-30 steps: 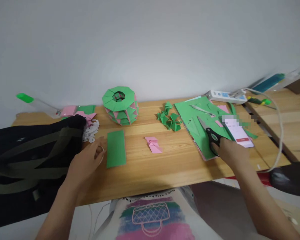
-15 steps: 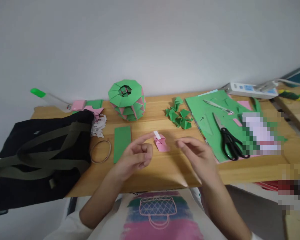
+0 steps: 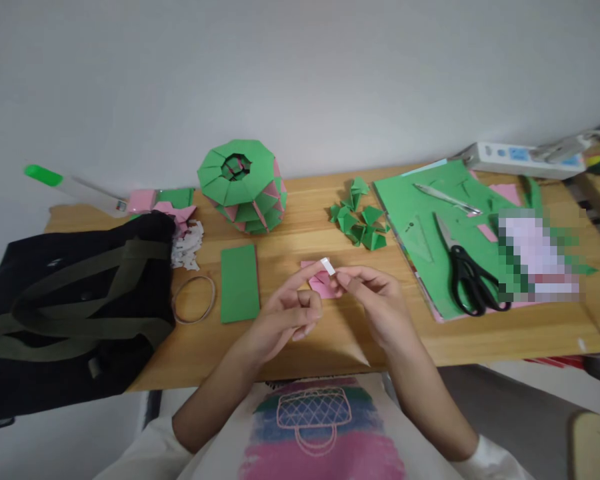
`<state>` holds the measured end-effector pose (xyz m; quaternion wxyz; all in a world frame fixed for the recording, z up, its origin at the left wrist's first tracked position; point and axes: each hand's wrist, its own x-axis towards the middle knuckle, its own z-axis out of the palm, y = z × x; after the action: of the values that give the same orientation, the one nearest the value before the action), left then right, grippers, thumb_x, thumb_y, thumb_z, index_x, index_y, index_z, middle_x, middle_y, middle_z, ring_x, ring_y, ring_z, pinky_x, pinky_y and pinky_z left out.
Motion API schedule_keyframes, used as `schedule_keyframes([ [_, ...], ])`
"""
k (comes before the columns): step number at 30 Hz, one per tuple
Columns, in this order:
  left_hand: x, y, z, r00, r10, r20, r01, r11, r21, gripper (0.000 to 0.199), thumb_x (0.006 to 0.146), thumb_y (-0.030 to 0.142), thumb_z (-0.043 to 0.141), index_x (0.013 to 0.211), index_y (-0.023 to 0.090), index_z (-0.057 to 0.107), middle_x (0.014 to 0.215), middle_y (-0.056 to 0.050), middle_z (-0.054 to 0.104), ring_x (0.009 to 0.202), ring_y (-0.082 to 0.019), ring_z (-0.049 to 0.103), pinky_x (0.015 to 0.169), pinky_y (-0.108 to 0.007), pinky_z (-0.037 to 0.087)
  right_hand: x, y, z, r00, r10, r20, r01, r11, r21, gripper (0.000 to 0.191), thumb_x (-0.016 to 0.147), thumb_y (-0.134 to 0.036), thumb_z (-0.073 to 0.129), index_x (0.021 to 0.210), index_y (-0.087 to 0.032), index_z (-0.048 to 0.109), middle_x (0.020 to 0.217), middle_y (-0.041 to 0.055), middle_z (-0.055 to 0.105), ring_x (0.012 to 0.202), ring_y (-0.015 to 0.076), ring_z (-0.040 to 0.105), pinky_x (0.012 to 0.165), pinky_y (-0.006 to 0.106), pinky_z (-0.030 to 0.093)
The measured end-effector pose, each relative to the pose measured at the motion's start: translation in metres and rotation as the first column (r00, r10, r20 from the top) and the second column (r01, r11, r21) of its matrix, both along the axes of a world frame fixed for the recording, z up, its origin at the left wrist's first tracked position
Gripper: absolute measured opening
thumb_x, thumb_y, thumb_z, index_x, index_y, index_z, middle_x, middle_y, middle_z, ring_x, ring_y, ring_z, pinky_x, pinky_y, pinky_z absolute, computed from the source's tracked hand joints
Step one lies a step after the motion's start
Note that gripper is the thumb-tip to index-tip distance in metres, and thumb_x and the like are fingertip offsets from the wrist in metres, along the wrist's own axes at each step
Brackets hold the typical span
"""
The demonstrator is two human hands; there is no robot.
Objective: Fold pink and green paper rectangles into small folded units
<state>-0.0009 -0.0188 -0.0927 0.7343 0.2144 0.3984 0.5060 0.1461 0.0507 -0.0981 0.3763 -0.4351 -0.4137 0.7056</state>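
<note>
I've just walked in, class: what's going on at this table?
A person is working with both hands over a wooden table. A short white strip is on the tip of the left hand's outstretched index finger, and the right hand's fingertips are at its edge; whether they grip it is unclear. Folded pink paper shows just beyond the hands. Black-handled scissors rest on green sheets to the right.

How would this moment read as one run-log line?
left hand: white strip on index finger | right hand: close beside white strip | pink folded paper: partly hidden
</note>
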Motion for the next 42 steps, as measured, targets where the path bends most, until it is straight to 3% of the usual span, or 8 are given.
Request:
schedule_keyframes([
  [4, 0.002, -0.001, 0.000, 1.000, -0.029, -0.007, 0.029, 1.000, -0.008, 0.075, 0.070, 0.024, 0.071, 0.139, 0.021, 0.042, 0.058, 0.008, 0.047, 0.041, -0.003, 0.032, 0.040, -0.018, 0.020, -0.003, 0.000, -0.003, 0.999, -0.027, 0.017, 0.028, 0.999, -0.024, 0.013, 0.062, -0.031, 0.079, 0.072, -0.023, 0.075, 0.067, -0.0005, 0.073, 0.060, 0.0120, 0.061, 0.062, 0.027, 0.051],
  [7, 0.002, -0.001, -0.002, 0.983, -0.048, -0.175, 0.053, 0.998, 0.019, 0.075, 0.073, 0.023, 0.068, 0.142, 0.022, 0.037, 0.061, 0.008, 0.047, 0.045, -0.004, 0.035, 0.042, -0.018, 0.025, -0.001, 0.001, -0.005, 0.999, -0.048, 0.019, 0.048, 0.999, -0.018, 0.010, 0.062, -0.029, 0.078, 0.069, -0.022, 0.075, 0.066, -0.0007, 0.072, 0.058, 0.0110, 0.060, 0.059, 0.025, 0.049],
  [10, 0.000, -0.002, -0.004, 0.834, 0.045, -0.550, 0.041, 0.989, 0.143, 0.068, 0.078, 0.018, 0.063, 0.141, 0.024, 0.039, 0.063, 0.007, 0.047, 0.054, -0.007, 0.039, 0.051, -0.019, 0.031, 0.004, 0.002, -0.007, 0.999, -0.039, 0.029, 0.039, 0.999, -0.011, 0.007, 0.063, -0.026, 0.077, 0.065, -0.021, 0.074, 0.059, -0.0016, 0.069, 0.054, 0.0093, 0.057, 0.055, 0.022, 0.045],
  [12, -0.001, -0.003, -0.004, 0.724, 0.103, -0.682, 0.054, 0.977, 0.205, 0.063, 0.081, 0.017, 0.059, 0.141, 0.024, 0.040, 0.064, 0.007, 0.045, 0.057, -0.008, 0.039, 0.055, -0.020, 0.032, 0.006, 0.002, -0.008, 0.999, -0.037, 0.023, 0.038, 0.999, -0.012, 0.007, 0.063, -0.026, 0.077, 0.063, -0.020, 0.073, 0.055, -0.0022, 0.067, 0.052, 0.0088, 0.055, 0.054, 0.022, 0.043],
  [19, 0.004, -0.010, 0.003, 0.788, -0.012, -0.615, 0.202, 0.950, 0.240, 0.062, 0.086, 0.019, 0.056, 0.144, 0.024, 0.035, 0.066, 0.007, 0.043, 0.057, -0.008, 0.039, 0.055, -0.020, 0.032, 0.003, -0.002, -0.003, 0.998, 0.036, -0.054, -0.037, 0.999, -0.015, 0.013, 0.071, -0.031, 0.074, 0.080, -0.023, 0.076, 0.071, -0.0005, 0.072, 0.063, 0.0103, 0.059, 0.064, 0.024, 0.047],
  [34, 0.013, -0.029, 0.005, 0.700, 0.056, -0.711, 0.264, 0.906, 0.331, 0.068, 0.085, 0.012, 0.054, 0.146, 0.030, 0.029, 0.066, 0.008, 0.044, 0.056, -0.006, 0.038, 0.052, -0.017, 0.032, 0.012, -0.021, 0.004, 0.988, -0.032, -0.154, 0.023, 0.998, -0.058, 0.017, 0.059, -0.035, 0.082, 0.063, -0.021, 0.074, 0.057, -0.0019, 0.065, 0.052, 0.0077, 0.051, 0.055, 0.022, 0.041],
  [39, 0.014, -0.038, 0.007, 0.635, 0.042, -0.771, 0.306, 0.903, 0.302, 0.067, 0.087, 0.017, 0.053, 0.147, 0.027, 0.026, 0.066, 0.008, 0.045, 0.055, -0.007, 0.040, 0.052, -0.019, 0.034, 0.013, -0.029, 0.005, 0.990, -0.036, -0.140, 0.032, 0.999, -0.034, 0.018, 0.058, -0.034, 0.083, 0.062, -0.020, 0.073, 0.056, -0.0008, 0.066, 0.052, 0.0077, 0.051, 0.053, 0.021, 0.041],
  [42, 0.012, -0.043, 0.008, 0.504, 0.106, -0.857, 0.324, 0.897, 0.302, 0.062, 0.088, 0.017, 0.051, 0.145, 0.026, 0.030, 0.065, 0.008, 0.047, 0.054, -0.007, 0.042, 0.053, -0.020, 0.035, 0.013, -0.034, 0.008, 0.990, -0.010, -0.140, 0.009, 1.000, -0.005, 0.021, 0.058, -0.036, 0.083, 0.062, -0.019, 0.072, 0.056, -0.0008, 0.064, 0.049, 0.0072, 0.049, 0.051, 0.021, 0.039],
])
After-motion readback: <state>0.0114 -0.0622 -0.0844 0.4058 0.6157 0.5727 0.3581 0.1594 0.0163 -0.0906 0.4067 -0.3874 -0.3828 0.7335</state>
